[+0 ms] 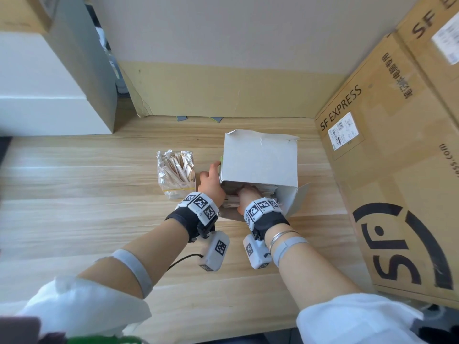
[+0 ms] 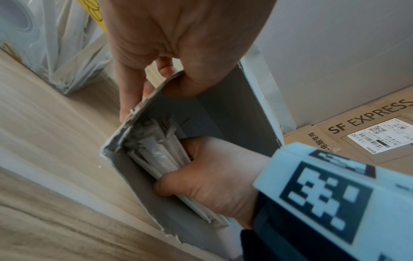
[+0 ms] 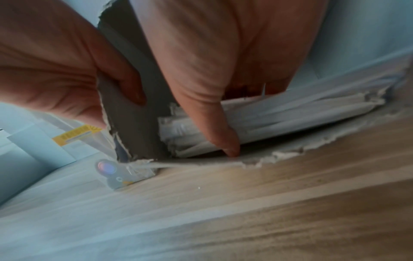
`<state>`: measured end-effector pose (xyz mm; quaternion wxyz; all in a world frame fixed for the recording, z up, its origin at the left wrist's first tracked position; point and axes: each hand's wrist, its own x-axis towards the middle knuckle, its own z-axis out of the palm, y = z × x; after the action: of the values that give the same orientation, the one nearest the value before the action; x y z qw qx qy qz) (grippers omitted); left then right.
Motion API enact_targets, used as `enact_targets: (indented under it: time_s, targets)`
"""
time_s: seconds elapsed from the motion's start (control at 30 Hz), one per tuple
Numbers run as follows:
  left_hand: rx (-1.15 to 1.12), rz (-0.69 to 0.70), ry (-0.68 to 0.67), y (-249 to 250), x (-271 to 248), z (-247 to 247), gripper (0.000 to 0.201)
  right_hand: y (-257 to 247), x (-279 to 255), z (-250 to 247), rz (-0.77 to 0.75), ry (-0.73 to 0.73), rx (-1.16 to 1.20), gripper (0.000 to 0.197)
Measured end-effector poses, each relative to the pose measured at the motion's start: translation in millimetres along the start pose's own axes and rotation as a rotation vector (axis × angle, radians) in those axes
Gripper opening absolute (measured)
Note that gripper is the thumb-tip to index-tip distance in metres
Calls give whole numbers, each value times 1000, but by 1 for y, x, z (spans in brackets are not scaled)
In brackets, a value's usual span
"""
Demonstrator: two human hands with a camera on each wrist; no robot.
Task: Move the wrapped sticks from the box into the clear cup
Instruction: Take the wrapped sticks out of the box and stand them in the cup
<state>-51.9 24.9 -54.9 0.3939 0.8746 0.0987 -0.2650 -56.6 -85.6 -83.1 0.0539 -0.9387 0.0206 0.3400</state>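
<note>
A white cardboard box (image 1: 258, 157) lies on its side on the wooden table, its torn mouth facing me. My left hand (image 1: 210, 180) pinches the box's left wall (image 2: 223, 114), thumb inside and fingers outside. My right hand (image 1: 246, 194) reaches into the mouth and grips a bundle of paper-wrapped sticks (image 2: 156, 155), with the thumb (image 3: 212, 114) pressed across the bundle (image 3: 290, 113). More sticks lie beneath it in the box. Just left of the box stands the clear cup (image 1: 176, 172), holding several wrapped sticks upright.
A large SF Express carton (image 1: 397, 170) stands close on the right of the box. A white and grey cabinet (image 1: 49, 95) fills the back left corner. The wall runs along the table's (image 1: 99, 207) far edge.
</note>
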Motion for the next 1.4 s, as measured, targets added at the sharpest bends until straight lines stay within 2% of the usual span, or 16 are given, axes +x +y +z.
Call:
enact_targets:
  time_s: [0.27, 0.43, 0.6, 0.73, 0.87, 0.97, 1.03, 1.17, 1.3, 1.4]
  targets:
    - [19, -8, -28, 3, 2, -5, 68, 4, -4, -2, -44, 203, 126, 35]
    - [19, 1, -31, 4, 4, -5, 66, 5, -4, -9, -45, 194, 135, 28]
    - [17, 10, -32, 5, 6, -6, 67, 7, -13, -16, -62, 209, 210, 35]
    - [7, 30, -31, 9, 7, -10, 69, 8, -26, -24, -95, 290, 424, 34]
    - [106, 86, 53, 17, 8, -18, 53, 11, -34, -35, -38, 341, 662, 44]
    - [219, 96, -16, 23, 10, -25, 43, 10, -36, -46, -29, 410, 837, 32]
    - [299, 78, -56, 25, 13, -28, 41, 8, -40, -53, -38, 438, 956, 30]
    - [402, 55, -80, 25, 17, -32, 41, 3, -43, -62, -50, 468, 1032, 27]
    - [308, 156, 25, 26, 16, -44, 51, -10, -43, -69, -100, 509, 1083, 32]
    - [340, 258, 283, 20, 11, -61, 46, -28, -42, -78, -177, 545, 1109, 35]
